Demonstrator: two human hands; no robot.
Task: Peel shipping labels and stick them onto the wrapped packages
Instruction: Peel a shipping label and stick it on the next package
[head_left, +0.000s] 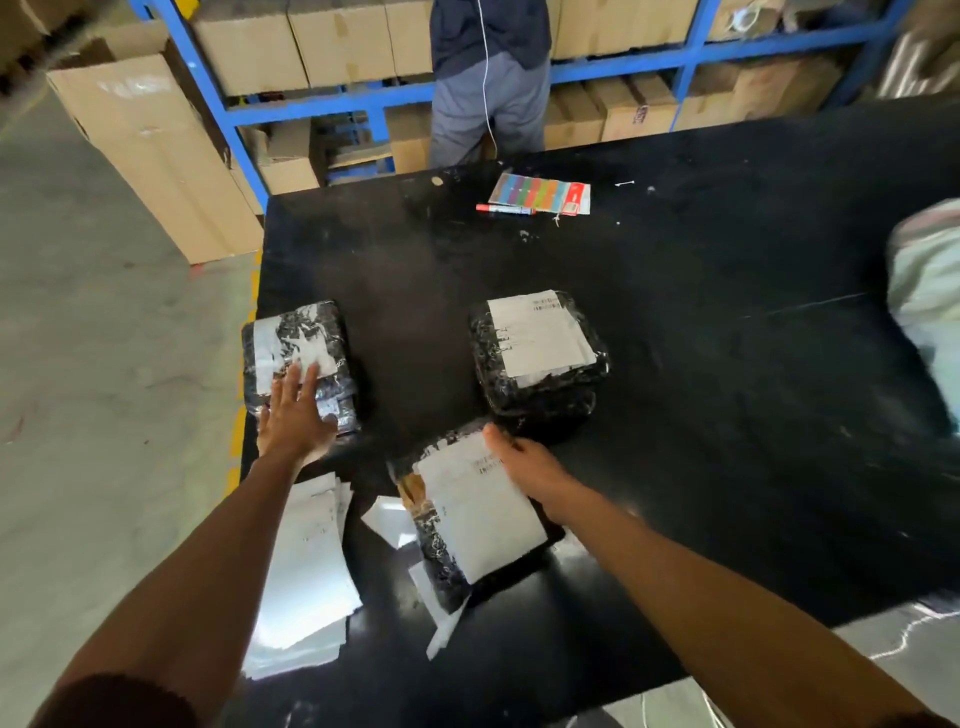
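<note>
Three black wrapped packages lie on the black table (701, 322). The left package (301, 332) carries a torn white label, and my left hand (296, 415) rests flat on its near end, fingers spread. The middle package (540, 358) has a white label and nothing touches it. The near package (467, 525) bears a large white label; my right hand (524, 467) presses on its far right corner. A stack of white label sheets (306, 566) lies under my left forearm at the table's near left edge.
A red marker (506, 209) and a sheet of coloured stickers (540, 192) lie at the far side. A person (488, 78) stands behind the table before blue shelving with cardboard boxes. A pale bundle (930, 296) sits at the right edge. Loose backing strips (441, 618) lie near the front.
</note>
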